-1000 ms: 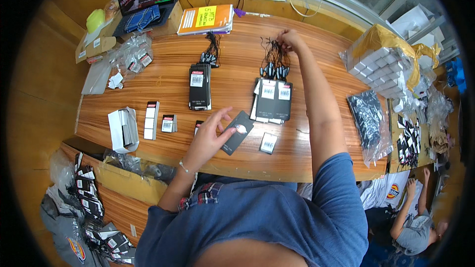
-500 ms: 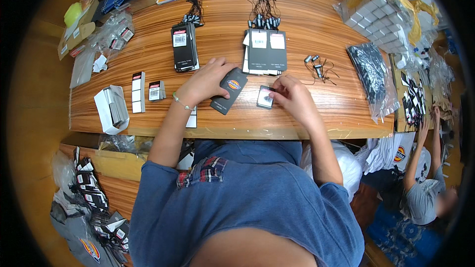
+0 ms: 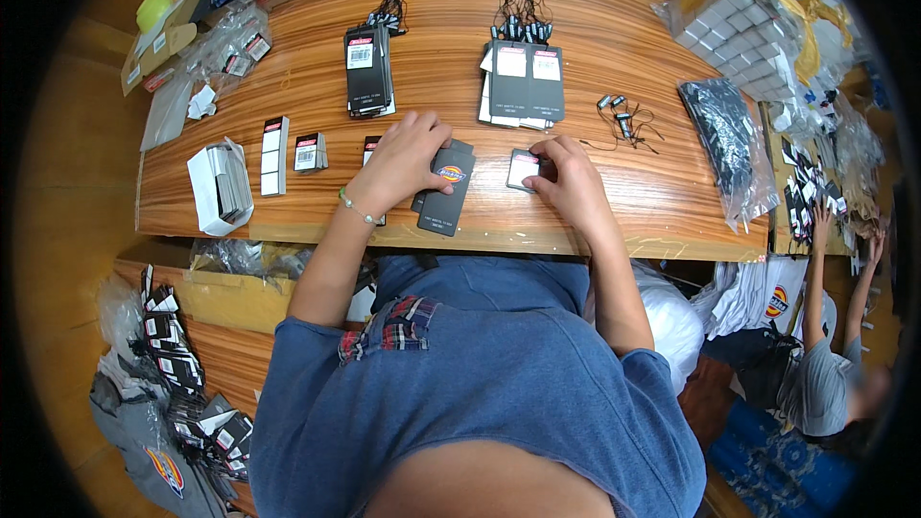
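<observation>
My left hand (image 3: pixel 401 165) holds a dark hang tag (image 3: pixel 443 206) with a round-cornered logo, its thumb pressed on the tag's face. Edges of another dark card show beneath that tag. To the right, my right hand (image 3: pixel 576 182) has its thumb and fingertips closed on a small dark card (image 3: pixel 523 171) with a white label, which lies at the table surface. Beyond my hands are a stack of dark hang tags (image 3: pixel 369 82) on the left and a wider double stack (image 3: pixel 526 86) on the right, both with black strings at their far ends.
Left of my hands are a long labelled card strip (image 3: pixel 274 155), a small card stack (image 3: pixel 309 153) and a white box of cards (image 3: pixel 204 194). Loose black strings (image 3: pixel 625 125) and a bagged dark bundle (image 3: pixel 718 144) lie rightward. Another person's arms (image 3: pixel 815 278) reach in at far right.
The hang tag under my left hand has turned more upright, and a card edge now shows beneath it. My right hand stays at the small card. The whole view has shifted slightly.
</observation>
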`<state>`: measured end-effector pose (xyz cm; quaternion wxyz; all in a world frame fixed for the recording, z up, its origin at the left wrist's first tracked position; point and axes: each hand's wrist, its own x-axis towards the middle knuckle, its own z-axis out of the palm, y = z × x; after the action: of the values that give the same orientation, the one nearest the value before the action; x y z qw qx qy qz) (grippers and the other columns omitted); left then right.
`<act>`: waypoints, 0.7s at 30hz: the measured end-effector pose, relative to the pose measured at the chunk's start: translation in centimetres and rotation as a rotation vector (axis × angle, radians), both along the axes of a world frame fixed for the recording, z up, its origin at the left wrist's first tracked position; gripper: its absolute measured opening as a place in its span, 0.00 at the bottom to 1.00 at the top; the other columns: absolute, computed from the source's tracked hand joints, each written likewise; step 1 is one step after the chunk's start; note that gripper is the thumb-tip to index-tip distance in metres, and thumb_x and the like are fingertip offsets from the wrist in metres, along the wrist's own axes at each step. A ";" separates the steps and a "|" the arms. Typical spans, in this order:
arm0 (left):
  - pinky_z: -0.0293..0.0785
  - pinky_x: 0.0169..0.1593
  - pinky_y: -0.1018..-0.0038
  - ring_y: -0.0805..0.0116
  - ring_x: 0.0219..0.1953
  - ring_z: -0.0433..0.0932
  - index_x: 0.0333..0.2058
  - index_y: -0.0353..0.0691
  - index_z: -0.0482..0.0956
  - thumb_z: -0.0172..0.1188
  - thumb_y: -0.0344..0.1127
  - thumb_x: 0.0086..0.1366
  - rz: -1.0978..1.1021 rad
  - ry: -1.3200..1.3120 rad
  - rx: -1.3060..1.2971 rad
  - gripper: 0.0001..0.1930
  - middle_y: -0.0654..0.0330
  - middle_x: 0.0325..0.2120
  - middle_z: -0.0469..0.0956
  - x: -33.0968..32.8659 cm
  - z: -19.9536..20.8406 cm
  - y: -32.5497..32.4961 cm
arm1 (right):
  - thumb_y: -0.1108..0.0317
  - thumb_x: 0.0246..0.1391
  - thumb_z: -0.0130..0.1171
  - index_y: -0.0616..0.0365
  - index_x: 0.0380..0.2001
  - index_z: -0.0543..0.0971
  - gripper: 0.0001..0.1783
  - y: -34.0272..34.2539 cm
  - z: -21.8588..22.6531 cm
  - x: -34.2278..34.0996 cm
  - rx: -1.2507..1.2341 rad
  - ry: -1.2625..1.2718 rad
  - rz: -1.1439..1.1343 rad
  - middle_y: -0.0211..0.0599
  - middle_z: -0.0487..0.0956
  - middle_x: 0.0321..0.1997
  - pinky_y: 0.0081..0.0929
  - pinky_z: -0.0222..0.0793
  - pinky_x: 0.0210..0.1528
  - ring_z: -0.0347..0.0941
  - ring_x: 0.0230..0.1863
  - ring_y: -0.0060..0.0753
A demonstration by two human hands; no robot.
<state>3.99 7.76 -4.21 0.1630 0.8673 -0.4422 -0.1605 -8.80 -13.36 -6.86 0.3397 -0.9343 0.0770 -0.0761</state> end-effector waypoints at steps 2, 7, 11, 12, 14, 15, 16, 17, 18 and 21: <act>0.65 0.47 0.66 0.59 0.44 0.66 0.34 0.38 0.68 0.70 0.35 0.36 0.013 0.000 -0.086 0.26 0.58 0.36 0.68 0.0 0.2 0.1 | 0.73 0.34 0.66 0.61 0.33 0.73 0.18 0.0 0.0 0.1 -0.004 -0.034 0.004 0.40 0.73 0.31 0.31 0.66 0.37 0.70 0.34 0.40; 0.69 0.33 0.81 0.75 0.30 0.74 0.35 0.36 0.68 0.63 0.24 0.49 0.311 0.679 -0.485 0.15 0.60 0.28 0.74 -0.6 -0.6 1.1 | 0.77 0.40 0.62 0.62 0.31 0.71 0.13 -0.4 -1.1 0.0 0.514 0.041 -0.076 0.30 0.71 0.21 0.18 0.62 0.26 0.65 0.22 0.20; 0.67 0.30 0.88 0.81 0.28 0.74 0.40 0.35 0.68 0.57 0.20 0.54 0.409 0.779 -0.622 0.14 0.61 0.26 0.76 -1.2 -1.1 2.0 | 0.78 0.43 0.61 0.62 0.32 0.71 0.11 1.1 0.3 -0.7 0.782 0.013 -0.036 0.24 0.69 0.19 0.13 0.57 0.23 0.61 0.22 0.11; 0.67 0.30 0.88 0.81 0.28 0.75 0.40 0.35 0.68 0.57 0.20 0.54 0.423 0.777 -0.626 0.14 0.61 0.26 0.76 -1.5 -0.7 2.0 | 0.77 0.43 0.61 0.62 0.32 0.71 0.12 1.8 0.6 -0.9 0.779 -0.034 -0.009 0.24 0.69 0.19 0.13 0.57 0.23 0.61 0.21 0.11; 0.67 0.30 0.88 0.80 0.29 0.75 0.40 0.35 0.68 0.58 0.20 0.54 0.433 0.779 -0.638 0.15 0.60 0.26 0.76 -2.5 -0.2 1.5 | 0.77 0.44 0.61 0.62 0.33 0.71 0.12 3.5 1.0 -1.2 0.758 -0.135 0.029 0.23 0.68 0.18 0.13 0.57 0.22 0.60 0.20 0.11; 0.68 0.31 0.87 0.79 0.30 0.76 0.40 0.34 0.68 0.58 0.20 0.53 0.431 0.812 -0.688 0.15 0.60 0.26 0.76 -3.5 0.3 1.0 | 0.77 0.44 0.61 0.61 0.35 0.71 0.13 4.3 1.4 -1.3 0.732 -0.133 0.014 0.24 0.69 0.19 0.12 0.58 0.23 0.63 0.22 0.12; 0.70 0.32 0.86 0.78 0.30 0.76 0.40 0.34 0.68 0.58 0.20 0.53 0.428 0.845 -0.737 0.15 0.60 0.26 0.76 -4.5 0.7 0.7 | 0.77 0.44 0.61 0.61 0.36 0.71 0.14 5.1 1.7 -1.4 0.707 -0.132 -0.002 0.24 0.71 0.20 0.12 0.59 0.25 0.65 0.23 0.12; 0.73 0.36 0.83 0.76 0.32 0.76 0.40 0.33 0.68 0.58 0.18 0.52 0.368 0.862 -0.802 0.16 0.59 0.29 0.76 -5.1 -0.3 0.5 | 0.76 0.44 0.62 0.61 0.37 0.70 0.16 5.6 1.5 -1.4 0.631 -0.206 0.002 0.25 0.69 0.19 0.13 0.59 0.24 0.65 0.23 0.12; 0.74 0.41 0.81 0.74 0.35 0.76 0.41 0.32 0.68 0.59 0.17 0.51 0.345 0.808 -0.848 0.17 0.57 0.32 0.75 -5.8 -0.3 0.2 | 0.76 0.42 0.63 0.61 0.37 0.70 0.17 5.7 1.3 -1.4 0.527 -0.214 0.007 0.25 0.70 0.20 0.13 0.59 0.24 0.65 0.23 0.12; 0.73 0.40 0.82 0.75 0.34 0.75 0.41 0.33 0.68 0.59 0.19 0.53 0.390 0.808 -0.886 0.16 0.58 0.31 0.75 -6.8 -1.1 0.1 | 0.73 0.45 0.61 0.60 0.40 0.71 0.17 4.3 1.5 -2.2 0.548 -0.183 0.015 0.26 0.72 0.23 0.15 0.62 0.28 0.66 0.25 0.15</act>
<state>-2.77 7.91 -5.31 0.6872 0.6531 -0.2038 -0.2444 -10.98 -9.10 -5.40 0.5858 -0.7973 0.0568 -0.1339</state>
